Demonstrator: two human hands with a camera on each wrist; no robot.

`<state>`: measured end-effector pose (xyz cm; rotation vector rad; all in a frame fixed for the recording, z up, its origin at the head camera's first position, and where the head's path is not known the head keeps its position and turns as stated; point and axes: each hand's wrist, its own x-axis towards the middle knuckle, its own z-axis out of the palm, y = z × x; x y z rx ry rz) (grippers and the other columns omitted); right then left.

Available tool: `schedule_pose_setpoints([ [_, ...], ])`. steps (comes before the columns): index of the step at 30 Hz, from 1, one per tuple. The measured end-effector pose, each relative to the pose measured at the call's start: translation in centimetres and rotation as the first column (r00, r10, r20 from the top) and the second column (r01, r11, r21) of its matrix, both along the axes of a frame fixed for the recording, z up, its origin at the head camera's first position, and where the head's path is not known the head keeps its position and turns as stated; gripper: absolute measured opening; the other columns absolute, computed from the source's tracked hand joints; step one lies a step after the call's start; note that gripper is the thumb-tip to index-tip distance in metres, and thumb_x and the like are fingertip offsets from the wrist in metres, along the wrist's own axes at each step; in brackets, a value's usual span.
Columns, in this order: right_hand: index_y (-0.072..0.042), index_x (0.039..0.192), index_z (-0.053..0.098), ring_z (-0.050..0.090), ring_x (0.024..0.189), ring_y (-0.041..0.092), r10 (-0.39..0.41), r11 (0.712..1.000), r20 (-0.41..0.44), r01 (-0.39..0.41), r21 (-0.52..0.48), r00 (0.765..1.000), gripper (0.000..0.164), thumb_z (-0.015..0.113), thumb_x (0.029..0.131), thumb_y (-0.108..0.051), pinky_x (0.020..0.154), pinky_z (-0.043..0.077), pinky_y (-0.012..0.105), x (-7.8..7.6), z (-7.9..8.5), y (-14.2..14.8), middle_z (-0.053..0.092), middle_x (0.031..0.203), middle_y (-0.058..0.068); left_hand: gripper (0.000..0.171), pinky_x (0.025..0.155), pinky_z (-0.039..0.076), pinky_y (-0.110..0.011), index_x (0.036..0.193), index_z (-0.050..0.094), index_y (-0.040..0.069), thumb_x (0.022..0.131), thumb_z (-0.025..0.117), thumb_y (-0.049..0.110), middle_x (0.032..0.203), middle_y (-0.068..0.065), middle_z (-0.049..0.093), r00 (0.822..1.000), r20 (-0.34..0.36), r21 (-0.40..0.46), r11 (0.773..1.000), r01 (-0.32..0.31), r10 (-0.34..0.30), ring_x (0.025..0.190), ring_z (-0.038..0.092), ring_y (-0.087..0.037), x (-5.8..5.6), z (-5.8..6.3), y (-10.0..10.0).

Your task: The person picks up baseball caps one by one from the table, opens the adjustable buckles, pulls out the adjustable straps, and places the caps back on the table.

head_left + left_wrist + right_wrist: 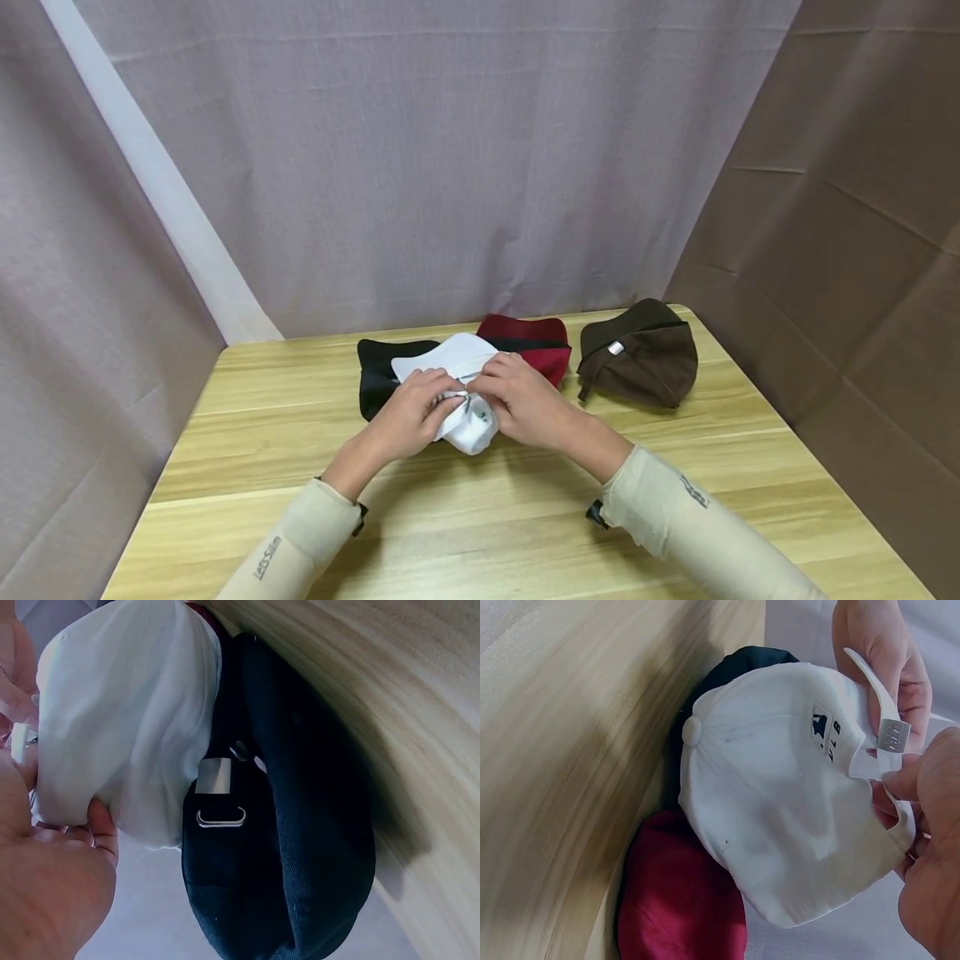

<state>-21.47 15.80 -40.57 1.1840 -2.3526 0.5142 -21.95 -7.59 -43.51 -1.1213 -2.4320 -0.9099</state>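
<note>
Both hands hold a white baseball cap (pixel 472 429) above the wooden table, its brim pointing to the back. My left hand (pixel 411 414) pinches the cap's back edge, with thumb and fingertips on the white cloth in the left wrist view. From the other side, my right hand (pixel 531 402) grips the back strap, its thumb on the band in the right wrist view. A metal buckle (pixel 893 736) sits on that strap, and the strap's loose end sticks up. Small black lettering and a logo (pixel 822 727) mark the cap near the back opening.
Behind the white cap lie a black cap (pixel 377 387) at left and a red cap (pixel 551 360) at right. Farther right is a brown cap (pixel 652 367) with a metal buckle. Grey curtains (pixel 450 167) stand behind the wooden table (pixel 262 433).
</note>
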Motion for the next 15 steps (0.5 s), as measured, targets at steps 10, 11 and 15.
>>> schedule_pose_setpoints([
  [10,-0.015,0.100,0.079,0.064,0.097,0.020,-0.003,1.000,0.000,0.003,0.003,1.000,0.021,0.068,0.094,0.002,0.092,0.052,0.039,0.01,-0.08,0.35,0.073,0.092,-0.002,0.011,0.084,0.045,-0.033,0.109,0.075,0.014,0.106,0.066,0.018,0.101,0.004,0.073,0.999,0.051,0.019,1.000,0.002,-0.003,0.088,0.059,-0.011,-0.05,-0.20,0.14],
  [11,-0.015,0.100,0.079,0.064,0.098,0.021,-0.008,1.000,0.000,0.008,0.006,1.000,0.021,0.068,0.094,0.002,0.092,0.052,0.039,0.02,-0.08,0.38,0.073,0.093,-0.002,0.011,0.084,0.045,-0.033,0.109,0.075,0.015,0.106,0.065,0.018,0.101,0.004,0.073,0.999,0.051,0.017,1.000,0.003,-0.004,0.088,0.059,-0.011,-0.07,-0.21,0.15],
  [15,-0.015,0.100,0.079,0.065,0.103,0.022,-0.018,1.000,0.003,0.018,0.013,1.000,0.016,0.071,0.095,-0.003,0.094,0.053,0.040,0.14,0.06,0.34,0.074,0.094,-0.002,0.011,0.082,0.044,-0.031,0.110,0.075,0.015,0.107,0.065,0.018,0.099,0.004,0.072,0.999,0.049,0.012,1.000,0.004,-0.005,0.085,0.056,-0.010,-0.14,-0.24,0.12],
])
